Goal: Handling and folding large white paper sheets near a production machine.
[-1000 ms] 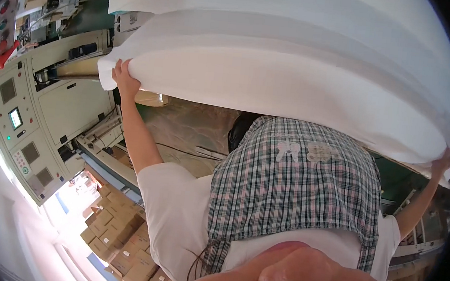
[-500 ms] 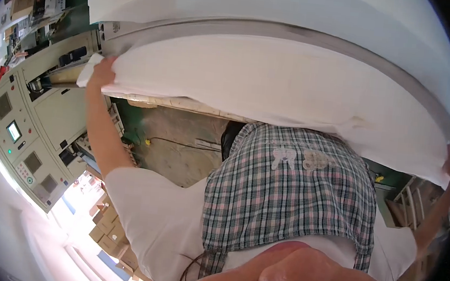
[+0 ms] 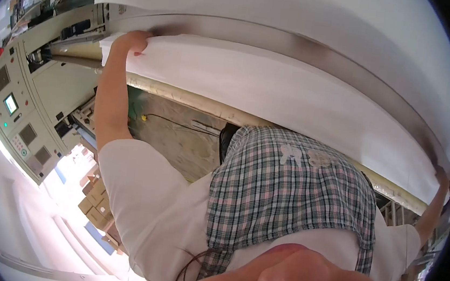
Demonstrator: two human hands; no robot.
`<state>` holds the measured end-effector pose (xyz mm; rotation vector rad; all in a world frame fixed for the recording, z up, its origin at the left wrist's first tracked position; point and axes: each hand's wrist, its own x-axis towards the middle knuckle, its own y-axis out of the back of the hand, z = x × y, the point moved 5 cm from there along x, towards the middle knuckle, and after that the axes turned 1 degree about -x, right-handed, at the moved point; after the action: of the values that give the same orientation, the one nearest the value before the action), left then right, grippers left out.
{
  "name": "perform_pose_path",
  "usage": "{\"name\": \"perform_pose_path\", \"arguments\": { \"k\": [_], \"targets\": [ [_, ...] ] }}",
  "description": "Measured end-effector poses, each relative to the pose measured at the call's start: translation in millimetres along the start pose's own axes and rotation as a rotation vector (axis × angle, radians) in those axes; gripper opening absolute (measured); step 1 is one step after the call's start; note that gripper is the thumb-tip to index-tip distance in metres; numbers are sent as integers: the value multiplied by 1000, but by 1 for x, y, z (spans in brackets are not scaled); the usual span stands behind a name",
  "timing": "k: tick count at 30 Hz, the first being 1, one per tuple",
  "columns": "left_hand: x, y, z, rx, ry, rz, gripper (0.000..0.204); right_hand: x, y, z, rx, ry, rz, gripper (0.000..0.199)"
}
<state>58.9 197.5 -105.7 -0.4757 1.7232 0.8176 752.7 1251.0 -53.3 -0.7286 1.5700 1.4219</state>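
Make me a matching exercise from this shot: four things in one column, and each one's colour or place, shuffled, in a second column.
Things:
1. left hand
2. right hand
3. apron
4. control panel

Descriptions:
A. green, white and pink check
B. grips the white sheet at its far right end
C. beige, with small screens and buttons
D. grips the white sheet's left end, by the metal bar

Pairs: 1-D, 2-B, 3-A, 4-C

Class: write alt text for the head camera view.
A person's left hand and right hand grip the edge of a wide white fabric sheet below a metal bar; a beige control panel stands left.
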Motion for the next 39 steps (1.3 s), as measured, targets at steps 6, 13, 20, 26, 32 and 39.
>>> {"name": "perform_pose_path", "arguments": {
  "k": [6,13,20,26,32,39],
  "targets": [
    [-42,-10,-36,-87,29,616,53,51,30,-85,471,-52,363,28],
    [-225,20,173,-731,-441,1123,24,-19,259,-558,685,690,508,50],
    [-219,-23,324,-523,-826,1183,30,-27,262,-695,85,816,1015,27],
    [-169,-61,193,-492,-125,1175,33,-62,236,-716,94,869,1046,26],
    [-141,-89,33,-349,234,1474,37,-34,245,-759,183,714,903,26],
    [-191,-93,-13,-677,-384,1627,21,-1,281,-864,516,657,612,29]
  ]
}}
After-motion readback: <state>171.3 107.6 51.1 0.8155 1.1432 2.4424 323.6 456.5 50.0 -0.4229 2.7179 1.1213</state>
